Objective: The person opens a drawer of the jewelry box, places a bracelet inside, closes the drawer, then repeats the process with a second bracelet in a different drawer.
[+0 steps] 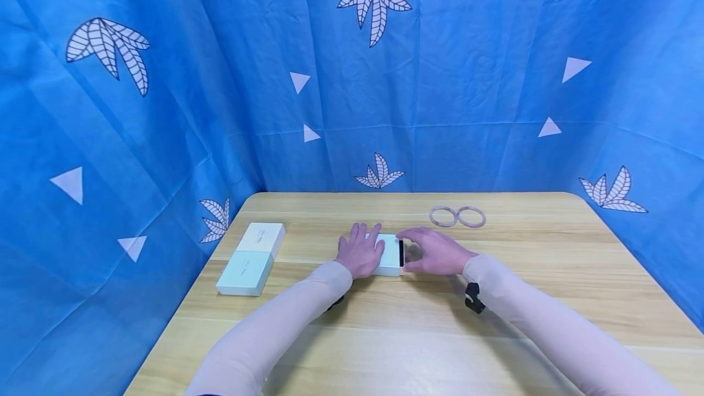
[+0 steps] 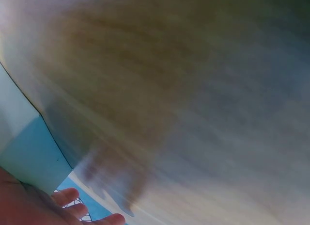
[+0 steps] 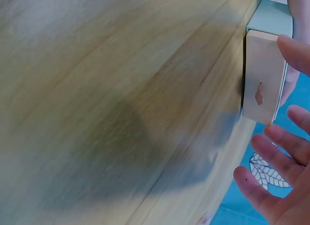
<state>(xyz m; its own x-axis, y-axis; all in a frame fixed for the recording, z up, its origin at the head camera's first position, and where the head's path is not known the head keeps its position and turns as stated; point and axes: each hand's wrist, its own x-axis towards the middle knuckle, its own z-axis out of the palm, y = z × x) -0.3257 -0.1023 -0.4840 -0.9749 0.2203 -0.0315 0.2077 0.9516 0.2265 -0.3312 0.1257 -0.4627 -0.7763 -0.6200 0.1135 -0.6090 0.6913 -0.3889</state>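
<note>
A light mint-green box (image 1: 390, 255) lies near the middle of the wooden table, with a dark strip along its right end. My left hand (image 1: 360, 252) rests on its left part with the fingers spread. At the right end is my right hand (image 1: 438, 252), its thumb and fingers apart around that end. The right wrist view shows the pale end panel (image 3: 264, 77) with a small cutout, the right thumb (image 3: 295, 54) close to its edge and the other fingers spread. Whether the right fingertips touch the panel is hard to tell. Part of the box is hidden under the left hand.
A white box (image 1: 261, 238) and another mint-green box (image 1: 244, 272) lie end to end on the table's left side. Two thin pinkish rings (image 1: 472, 226) lie side by side behind the right hand. A blue patterned curtain (image 1: 473, 78) hangs around the table's back and sides.
</note>
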